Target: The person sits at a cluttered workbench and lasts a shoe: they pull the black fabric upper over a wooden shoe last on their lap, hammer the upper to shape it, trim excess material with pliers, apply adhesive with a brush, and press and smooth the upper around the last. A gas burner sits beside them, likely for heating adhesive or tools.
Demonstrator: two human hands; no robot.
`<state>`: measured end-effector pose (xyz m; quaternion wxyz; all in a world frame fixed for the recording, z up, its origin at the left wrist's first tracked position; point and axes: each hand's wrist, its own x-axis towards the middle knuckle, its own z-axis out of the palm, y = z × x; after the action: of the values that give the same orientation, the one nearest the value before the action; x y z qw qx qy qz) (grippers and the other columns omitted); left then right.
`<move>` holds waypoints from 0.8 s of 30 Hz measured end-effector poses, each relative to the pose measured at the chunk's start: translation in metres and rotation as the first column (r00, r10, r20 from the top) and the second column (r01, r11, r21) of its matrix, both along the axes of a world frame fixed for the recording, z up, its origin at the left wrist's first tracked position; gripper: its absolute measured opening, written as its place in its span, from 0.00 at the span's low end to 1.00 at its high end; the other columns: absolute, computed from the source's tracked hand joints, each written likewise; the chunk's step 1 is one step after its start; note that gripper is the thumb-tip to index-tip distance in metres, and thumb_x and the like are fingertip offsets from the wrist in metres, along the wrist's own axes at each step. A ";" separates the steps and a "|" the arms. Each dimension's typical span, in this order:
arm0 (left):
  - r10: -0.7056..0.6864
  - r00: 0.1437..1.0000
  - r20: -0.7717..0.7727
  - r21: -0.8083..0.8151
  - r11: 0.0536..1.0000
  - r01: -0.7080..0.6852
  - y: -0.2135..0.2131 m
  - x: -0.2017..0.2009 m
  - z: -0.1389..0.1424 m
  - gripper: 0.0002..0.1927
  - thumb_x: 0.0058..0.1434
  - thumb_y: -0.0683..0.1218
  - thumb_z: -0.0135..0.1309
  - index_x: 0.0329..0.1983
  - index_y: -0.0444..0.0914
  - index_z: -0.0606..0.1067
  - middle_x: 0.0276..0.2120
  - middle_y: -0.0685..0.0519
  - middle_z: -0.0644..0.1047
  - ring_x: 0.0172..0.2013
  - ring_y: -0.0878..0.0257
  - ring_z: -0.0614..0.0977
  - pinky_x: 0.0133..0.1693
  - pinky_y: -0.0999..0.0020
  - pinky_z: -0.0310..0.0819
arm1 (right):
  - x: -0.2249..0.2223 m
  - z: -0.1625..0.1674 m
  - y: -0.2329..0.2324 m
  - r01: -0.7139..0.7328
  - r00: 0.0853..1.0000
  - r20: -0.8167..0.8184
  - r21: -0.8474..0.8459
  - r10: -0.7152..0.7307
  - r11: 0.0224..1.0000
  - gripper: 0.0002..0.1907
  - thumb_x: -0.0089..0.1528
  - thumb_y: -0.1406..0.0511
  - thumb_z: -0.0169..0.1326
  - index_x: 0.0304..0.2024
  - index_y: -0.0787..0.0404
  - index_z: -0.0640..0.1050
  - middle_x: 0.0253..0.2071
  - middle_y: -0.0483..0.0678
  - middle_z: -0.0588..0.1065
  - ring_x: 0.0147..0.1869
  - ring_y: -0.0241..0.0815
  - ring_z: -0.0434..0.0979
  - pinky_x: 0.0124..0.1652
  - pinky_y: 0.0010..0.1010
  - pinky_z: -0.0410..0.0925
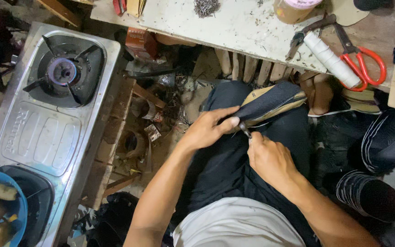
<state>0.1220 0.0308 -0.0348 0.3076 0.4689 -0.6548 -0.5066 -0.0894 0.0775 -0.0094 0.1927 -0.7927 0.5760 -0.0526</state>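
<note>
Left hand [209, 129] clamping dark shoe upper [270, 104]; right hand [268, 155] pinching small tool [245, 130]; possible slip toward thumb.

bench [234, 27]: pale, scuffed top, beyond the grip
nails [206, 6]: dark heap at the far edge, up and left of the grip
jar [293, 9]: far side, right of the nails
roll [331, 59]: white, up and right of the grip
pliers [308, 34]: just left of the roll, touching it
scissors [361, 60]: red handles, right of the roll
</note>
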 end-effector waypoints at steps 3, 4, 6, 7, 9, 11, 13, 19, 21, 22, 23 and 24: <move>0.184 0.970 0.160 -0.303 0.944 -0.129 0.002 -0.017 0.004 0.20 0.69 0.53 0.54 0.61 0.42 0.77 0.43 0.43 0.83 0.42 0.46 0.84 0.43 0.57 0.77 | 0.002 0.014 -0.003 -0.013 0.997 0.081 -0.039 0.016 0.999 0.09 0.64 0.65 0.49 0.41 0.66 0.74 0.33 0.63 0.78 0.30 0.68 0.78 0.31 0.56 0.71; 0.198 0.956 0.215 -0.283 0.950 -0.133 0.004 -0.021 0.004 0.20 0.68 0.52 0.53 0.61 0.43 0.76 0.40 0.43 0.82 0.40 0.44 0.83 0.41 0.55 0.76 | 0.000 0.021 -0.002 -0.026 0.990 0.139 -0.057 0.034 0.998 0.10 0.63 0.66 0.50 0.43 0.66 0.75 0.33 0.63 0.78 0.30 0.68 0.78 0.30 0.56 0.71; 0.227 0.919 0.322 -0.243 0.958 -0.151 0.009 -0.027 0.004 0.21 0.67 0.51 0.51 0.63 0.46 0.76 0.35 0.43 0.81 0.35 0.42 0.81 0.37 0.51 0.74 | -0.006 0.035 0.002 -0.042 0.951 0.299 -0.120 0.076 0.992 0.12 0.63 0.67 0.51 0.46 0.68 0.76 0.33 0.63 0.78 0.31 0.67 0.78 0.30 0.52 0.71; 0.216 0.925 0.314 -0.245 0.959 -0.141 0.011 -0.027 0.004 0.21 0.68 0.50 0.51 0.64 0.45 0.74 0.35 0.43 0.80 0.35 0.42 0.81 0.37 0.50 0.74 | -0.009 0.041 0.005 -0.038 0.910 0.401 -0.163 0.101 0.986 0.12 0.64 0.68 0.52 0.47 0.69 0.75 0.34 0.63 0.77 0.31 0.65 0.79 0.29 0.49 0.71; 0.195 0.938 0.285 -0.256 0.959 -0.122 0.012 -0.027 0.004 0.23 0.68 0.48 0.50 0.66 0.44 0.72 0.35 0.43 0.79 0.35 0.42 0.81 0.37 0.50 0.74 | -0.014 0.043 0.011 0.023 0.811 0.568 -0.269 0.139 0.963 0.12 0.65 0.68 0.52 0.47 0.70 0.75 0.32 0.61 0.77 0.30 0.60 0.80 0.29 0.44 0.72; 0.161 0.948 0.273 -0.289 0.954 -0.079 0.012 -0.024 0.004 0.27 0.66 0.46 0.50 0.69 0.42 0.69 0.38 0.43 0.79 0.38 0.42 0.81 0.40 0.50 0.74 | -0.018 0.034 0.015 0.143 0.690 0.704 -0.362 0.169 0.921 0.11 0.66 0.68 0.52 0.47 0.70 0.74 0.27 0.55 0.77 0.26 0.53 0.81 0.30 0.39 0.74; 0.119 0.948 0.296 -0.263 0.964 -0.039 0.012 -0.021 0.003 0.31 0.63 0.45 0.51 0.71 0.40 0.66 0.40 0.41 0.79 0.40 0.42 0.81 0.43 0.50 0.74 | -0.012 0.008 0.005 0.110 0.857 0.507 -0.360 0.095 0.926 0.08 0.66 0.66 0.55 0.40 0.66 0.75 0.27 0.58 0.75 0.28 0.59 0.79 0.30 0.44 0.71; 0.101 0.956 0.276 -0.248 0.968 -0.031 0.015 -0.009 -0.003 0.32 0.61 0.48 0.57 0.68 0.34 0.67 0.51 0.35 0.78 0.51 0.39 0.79 0.52 0.51 0.72 | -0.041 -0.041 0.014 0.187 0.906 0.379 0.034 -0.186 0.982 0.10 0.64 0.63 0.56 0.34 0.64 0.75 0.25 0.58 0.77 0.29 0.58 0.80 0.30 0.46 0.70; 0.109 0.961 0.256 -0.211 0.976 -0.054 0.017 -0.010 -0.009 0.31 0.62 0.48 0.57 0.67 0.34 0.69 0.54 0.35 0.77 0.53 0.39 0.79 0.54 0.52 0.72 | -0.061 -0.033 0.028 0.266 0.887 0.373 0.072 -0.274 0.961 0.09 0.63 0.63 0.55 0.38 0.65 0.75 0.26 0.58 0.77 0.30 0.58 0.80 0.31 0.46 0.71; 0.116 0.972 0.202 -0.222 0.973 -0.070 0.016 -0.007 -0.012 0.29 0.62 0.47 0.58 0.66 0.34 0.70 0.55 0.36 0.78 0.54 0.41 0.80 0.55 0.54 0.72 | -0.071 -0.027 0.034 0.278 0.902 0.339 0.014 -0.266 0.961 0.10 0.63 0.64 0.55 0.39 0.66 0.76 0.28 0.58 0.77 0.32 0.60 0.80 0.31 0.46 0.71; 0.124 0.981 0.149 -0.222 0.971 -0.089 0.016 -0.006 -0.016 0.28 0.63 0.46 0.58 0.65 0.34 0.71 0.55 0.36 0.79 0.55 0.43 0.80 0.57 0.57 0.72 | -0.083 -0.018 0.039 0.234 0.948 0.208 0.053 -0.240 0.971 0.11 0.62 0.63 0.56 0.41 0.65 0.77 0.31 0.57 0.78 0.34 0.59 0.81 0.33 0.45 0.71; 0.127 0.987 0.094 -0.218 0.970 -0.104 0.017 -0.004 -0.020 0.26 0.64 0.45 0.58 0.64 0.33 0.72 0.56 0.37 0.79 0.56 0.46 0.81 0.58 0.59 0.73 | -0.093 -0.009 0.046 0.200 0.976 0.071 0.100 -0.207 0.975 0.12 0.61 0.62 0.57 0.42 0.64 0.77 0.34 0.55 0.80 0.36 0.57 0.81 0.35 0.43 0.72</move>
<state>0.1183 0.0480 -0.0548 0.3495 0.4973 -0.6923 -0.3890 -0.1826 0.1236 -0.0181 0.2458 -0.7170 0.6476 -0.0777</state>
